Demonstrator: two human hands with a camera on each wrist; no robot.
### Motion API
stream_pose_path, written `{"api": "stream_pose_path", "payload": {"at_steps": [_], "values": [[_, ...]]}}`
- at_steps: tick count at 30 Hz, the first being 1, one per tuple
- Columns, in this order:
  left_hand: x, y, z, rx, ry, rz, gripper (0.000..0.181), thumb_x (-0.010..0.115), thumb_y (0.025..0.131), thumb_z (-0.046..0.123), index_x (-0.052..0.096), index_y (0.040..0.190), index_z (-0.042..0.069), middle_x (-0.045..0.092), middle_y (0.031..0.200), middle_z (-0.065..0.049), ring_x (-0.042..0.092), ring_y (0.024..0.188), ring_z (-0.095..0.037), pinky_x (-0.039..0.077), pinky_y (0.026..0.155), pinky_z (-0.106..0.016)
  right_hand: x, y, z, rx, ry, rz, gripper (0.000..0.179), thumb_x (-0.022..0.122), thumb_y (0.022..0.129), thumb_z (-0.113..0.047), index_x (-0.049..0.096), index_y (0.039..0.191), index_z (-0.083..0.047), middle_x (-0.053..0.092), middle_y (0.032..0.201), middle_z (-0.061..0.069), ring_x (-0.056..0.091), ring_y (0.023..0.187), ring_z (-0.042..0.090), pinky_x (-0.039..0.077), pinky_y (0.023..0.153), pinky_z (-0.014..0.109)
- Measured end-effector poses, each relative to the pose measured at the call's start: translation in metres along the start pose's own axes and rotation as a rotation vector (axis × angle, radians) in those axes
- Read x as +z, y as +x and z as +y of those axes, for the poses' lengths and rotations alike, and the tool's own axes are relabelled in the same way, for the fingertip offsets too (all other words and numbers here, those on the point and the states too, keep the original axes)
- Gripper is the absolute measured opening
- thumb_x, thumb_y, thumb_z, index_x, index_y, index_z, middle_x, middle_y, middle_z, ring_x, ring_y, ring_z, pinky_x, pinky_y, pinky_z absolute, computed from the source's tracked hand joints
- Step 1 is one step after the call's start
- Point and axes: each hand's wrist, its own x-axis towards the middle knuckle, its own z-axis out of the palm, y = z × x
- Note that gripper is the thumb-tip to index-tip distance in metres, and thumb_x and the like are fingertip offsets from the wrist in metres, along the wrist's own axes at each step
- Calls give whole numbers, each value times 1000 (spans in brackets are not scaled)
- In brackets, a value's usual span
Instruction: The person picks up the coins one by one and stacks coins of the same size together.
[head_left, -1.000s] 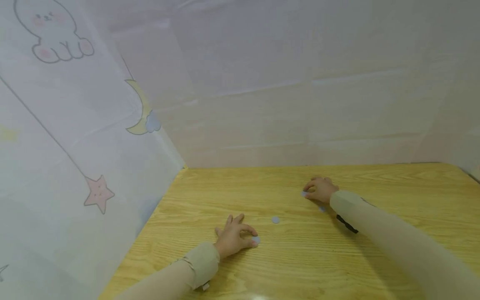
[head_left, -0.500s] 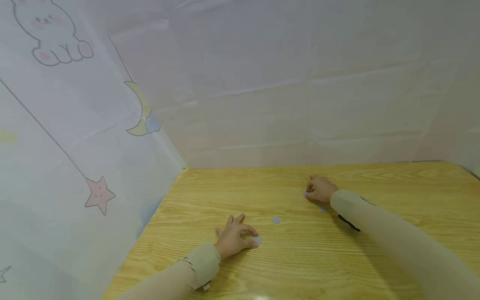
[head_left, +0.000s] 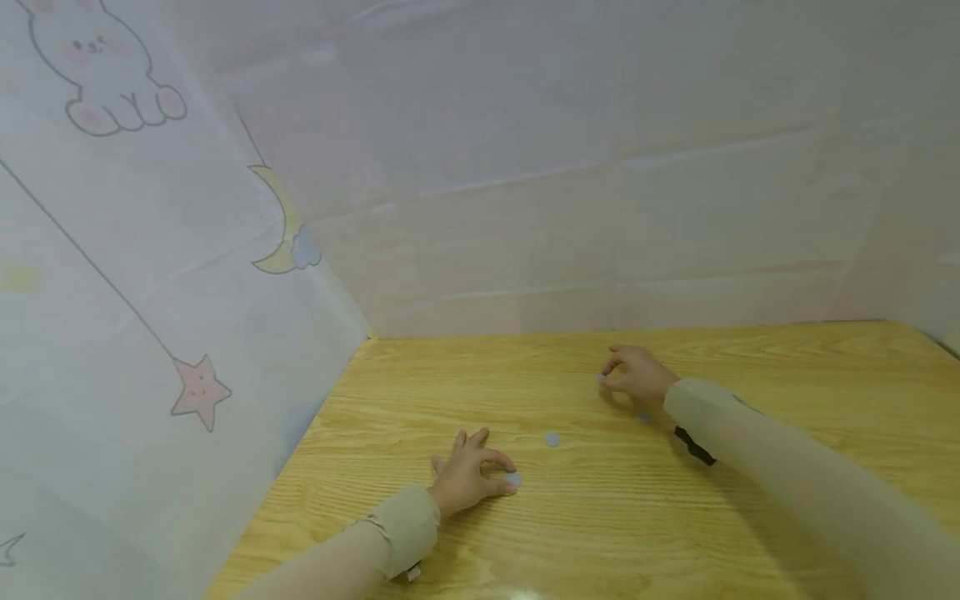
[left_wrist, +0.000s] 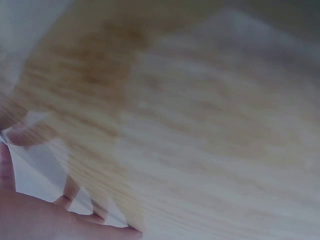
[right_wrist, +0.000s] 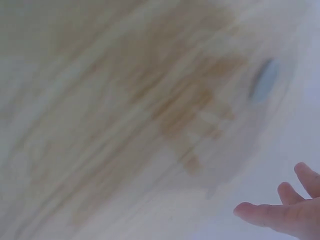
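Observation:
Low in the head view, my left hand (head_left: 467, 477) grips a small pale round disc (head_left: 513, 479) at the tabletop, thumb and index finger at its edges and the other fingers spread. Farther right, my right hand (head_left: 637, 375) pinches another pale disc (head_left: 602, 378) between thumb and index finger, a little above the wood. Between the hands lies a third disc (head_left: 552, 439). One more disc (head_left: 643, 417) sits just below the right hand, also flat. The left wrist view catches the left fingers (left_wrist: 50, 215) and their reflection; in the right wrist view the right fingers (right_wrist: 280, 212) show, their grip out of frame.
The wood-grain table (head_left: 420, 383) reaches back to a pale sheet-covered wall (head_left: 510, 208). On the left, another sheet (head_left: 135, 217) with a printed rabbit, moon and star borders the table edge. A dark strap (head_left: 694, 447) hangs under the right sleeve.
My right hand has risen slightly off the table and shifted a bit left with its disc, its shadow now apart below it. The left hand and its disc have stayed put.

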Motion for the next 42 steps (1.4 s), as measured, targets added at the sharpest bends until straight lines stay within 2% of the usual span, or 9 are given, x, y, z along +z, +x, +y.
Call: {"api": "stream_pose_path", "payload": {"at_steps": [6,12,20,28,42], "values": [[-1,-1,0,9,11,6,22,79,78,30,73,96,20,28,152,-28,6,137,-61,-5,82,-88,3,-7,-16,-12,78,14,15,67,92,-14,66,92,1,28,143,43,19,131,64,19,100,76],[-3,-2,1,10,-1,3,21,78,79,29,73,97,20,27,152,-28,5,137,-61,-6,82,-88,3,-14,-30,14,113,15,14,68,92,-13,65,93,1,26,146,41,18,132,62,19,102,73],[-3,-2,0,15,9,4,21,78,78,29,73,97,20,28,152,-29,6,136,-62,-5,82,-88,3,-19,-37,5,138,26,14,69,91,-14,66,92,0,27,147,38,18,134,61,21,103,72],[-3,-2,0,18,23,8,21,79,78,29,73,97,20,29,151,-29,7,136,-62,-4,82,-88,5,-25,-51,4,175,7,16,69,92,-17,65,94,-1,27,148,36,16,135,60,18,102,74],[-3,0,1,6,23,3,20,79,78,29,73,97,22,29,152,-27,8,137,-61,-4,83,-88,12,-31,-56,-27,183,20,15,69,92,-19,66,93,-4,28,149,31,12,138,56,15,103,74]]}}
